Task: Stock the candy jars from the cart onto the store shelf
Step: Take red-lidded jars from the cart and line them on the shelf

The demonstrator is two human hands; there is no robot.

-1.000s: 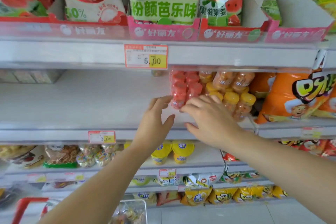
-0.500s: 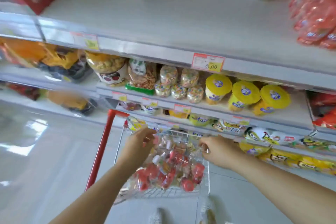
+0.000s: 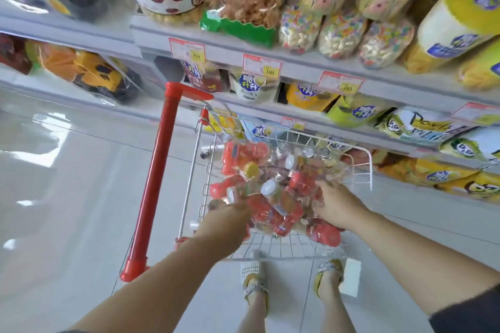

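A wire shopping cart (image 3: 370,170) with a red handle (image 3: 158,184) stands on a pale glossy floor (image 3: 67,184), seen from above and parked close against the store shelf (image 3: 297,62). The cart's basket holds a loose heap of small clear candy jars (image 3: 270,213). Most have red lids, a few have white lids, and one yellow lid (image 3: 251,169) shows near the top of the heap. None of the jars in view are on the shelf.

The left hand (image 3: 224,224) reaches into the near left side of the heap, and the right hand (image 3: 335,205) reaches into its right side. Both touch the jars. Their fingers are buried among the jars and blurred, so I cannot tell whether either hand holds one.

The shelf level above the cart carries clear bags of pastel-coloured snacks (image 3: 341,35), and to their right are tubs with yellow lids (image 3: 460,16). Red and yellow price tags (image 3: 262,66) run along the shelf edge, with packets of snacks on the levels below. The person's sandalled feet (image 3: 253,284) show under the cart.

One second ago both hands were up at a higher shelf, beside rows of red-lidded and yellow-lidded jars already standing there. Half a second ago they had dropped to the top of the heap in the cart. Now the view is lower and closer, and the hands sit deeper in the heap.
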